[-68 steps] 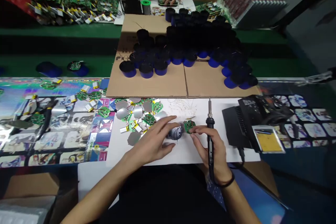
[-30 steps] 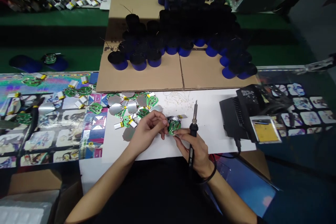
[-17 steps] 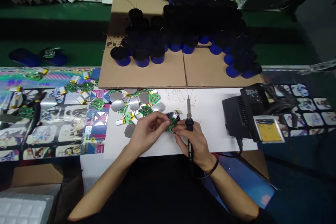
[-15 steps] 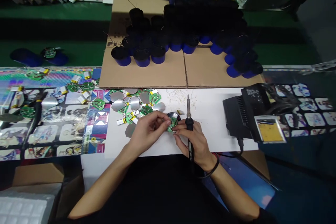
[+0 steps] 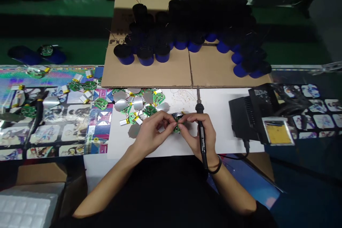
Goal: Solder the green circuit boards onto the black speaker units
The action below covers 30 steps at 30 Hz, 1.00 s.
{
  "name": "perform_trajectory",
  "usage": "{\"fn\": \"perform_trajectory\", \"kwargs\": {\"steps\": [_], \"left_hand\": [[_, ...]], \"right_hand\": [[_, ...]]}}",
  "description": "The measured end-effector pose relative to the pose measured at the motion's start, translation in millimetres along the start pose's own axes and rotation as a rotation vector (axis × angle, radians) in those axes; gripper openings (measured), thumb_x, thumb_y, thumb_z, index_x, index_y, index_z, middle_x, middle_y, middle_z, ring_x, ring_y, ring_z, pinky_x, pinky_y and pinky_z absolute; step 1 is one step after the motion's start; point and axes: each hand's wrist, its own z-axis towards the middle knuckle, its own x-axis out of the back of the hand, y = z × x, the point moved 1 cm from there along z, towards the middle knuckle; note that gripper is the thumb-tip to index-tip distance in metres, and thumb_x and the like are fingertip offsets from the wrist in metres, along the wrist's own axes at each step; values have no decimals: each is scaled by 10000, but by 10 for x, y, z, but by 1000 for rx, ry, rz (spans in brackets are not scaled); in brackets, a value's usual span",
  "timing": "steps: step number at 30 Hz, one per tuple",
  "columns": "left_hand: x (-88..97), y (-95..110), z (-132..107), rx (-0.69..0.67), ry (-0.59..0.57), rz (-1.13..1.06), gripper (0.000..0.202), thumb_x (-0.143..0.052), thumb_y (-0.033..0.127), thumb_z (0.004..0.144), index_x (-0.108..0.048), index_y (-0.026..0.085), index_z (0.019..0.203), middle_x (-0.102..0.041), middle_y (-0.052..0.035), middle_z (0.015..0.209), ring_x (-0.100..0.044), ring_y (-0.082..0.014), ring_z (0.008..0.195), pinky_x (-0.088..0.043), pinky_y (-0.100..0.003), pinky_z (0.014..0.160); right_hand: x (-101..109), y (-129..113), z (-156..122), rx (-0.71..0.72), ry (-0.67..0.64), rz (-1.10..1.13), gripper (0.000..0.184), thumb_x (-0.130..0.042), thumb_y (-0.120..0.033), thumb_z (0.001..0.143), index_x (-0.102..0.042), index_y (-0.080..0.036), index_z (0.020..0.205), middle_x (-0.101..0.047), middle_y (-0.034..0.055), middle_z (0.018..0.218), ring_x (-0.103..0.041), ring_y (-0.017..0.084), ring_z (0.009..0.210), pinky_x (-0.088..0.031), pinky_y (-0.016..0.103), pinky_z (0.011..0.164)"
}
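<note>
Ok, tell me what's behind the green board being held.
A round dark speaker peeks out behind the board, on white paper. The left hand and right hand hide its lower part.

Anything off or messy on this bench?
Nothing looks damaged. A few blue cylinders at the right end of the cardboard appear tipped on their sides, and what look like wire offcuts litter the white sheet. Oddest: the right hand pinches the green circuit board with the left hand while gripping the soldering iron.

1 head cam; looks down, near bench (image 5: 229, 96)
</note>
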Motion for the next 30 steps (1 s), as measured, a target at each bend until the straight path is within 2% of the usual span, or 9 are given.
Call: {"fn": "perform_trajectory", "kwargs": {"steps": [5, 8, 11, 17, 20, 23, 26, 28, 30], "left_hand": [[8, -4, -5, 41, -5, -46, 74, -719, 258, 991, -712, 189, 965, -703, 2, 845, -623, -97, 706, -467, -200, 607], [39, -7, 9, 49, -47, -85, 97, -723, 287, 1005, -739, 195, 1030, -758, -18, 924, -704, -115, 787, -538, -210, 682], [64, -12, 29, 30, -82, -106, 90, -720, 282, 1011, -756, 199, 1013, -775, -20, 940, -731, -122, 836, -575, -212, 744], [20, -56, 30, 159, -81, -397, 121, -766, 300, 978, -745, 180, 971, -767, -35, 959, -756, -139, 867, -623, -238, 816], [12, -62, 19, 182, -73, -432, 124, -773, 296, 968, -742, 177, 949, -754, -40, 952, -736, -143, 858, -596, -247, 789], [55, -37, 22, 143, -64, -310, 96, -754, 255, 968, -740, 180, 910, -732, -32, 920, -670, -129, 814, -517, -233, 700], [124, -9, 35, 56, -34, -158, 85, -727, 199, 965, -729, 184, 881, -710, -22, 909, -593, -114, 755, -432, -230, 621], [156, -7, 42, -33, -47, -81, 76, -716, 176, 966, -723, 183, 890, -714, -32, 954, -615, -124, 801, -451, -238, 656], [163, -25, 47, -147, -94, -17, 55, -705, 163, 972, -718, 180, 921, -730, -50, 1018, -666, -154, 914, -506, -272, 785]], "right_hand": [[-47, -21, 13, -67, 50, 88, 297, -793, -125, 908, -579, -278, 1046, -769, -27, 925, -790, 165, 899, -637, 320, 838], [-36, 5, 24, -74, 45, 120, 320, -813, -131, 902, -563, -282, 1033, -782, -35, 924, -800, 162, 903, -642, 325, 863], [-17, 34, 30, -80, 54, 110, 355, -846, -143, 883, -544, -282, 1003, -795, -42, 904, -807, 162, 893, -645, 327, 880], [-32, 44, 23, -91, 46, 121, 360, -831, -151, 894, -511, -283, 991, -790, -43, 890, -799, 166, 864, -647, 332, 836], [-52, 40, 25, -59, 3, 104, 341, -801, -146, 915, -504, -285, 1010, -780, -38, 915, -780, 161, 884, -631, 337, 854], [-28, 34, 22, 6, -43, 44, 304, -757, -130, 935, -513, -285, 1028, -759, -29, 934, -752, 163, 886, -607, 348, 854], [67, 19, -17, 110, -96, -125, 285, -726, -109, 938, -530, -280, 1056, -759, 7, 992, -736, 202, 954, -582, 414, 902], [139, 13, -71, 198, -166, -302, 313, -761, -129, 916, -545, -270, 1093, -773, 47, 1072, -727, 248, 1008, -558, 468, 924], [187, 25, -135, 265, -240, -461, 372, -817, -167, 888, -561, -260, 1141, -782, 79, 1143, -717, 282, 1017, -542, 478, 893]]}}
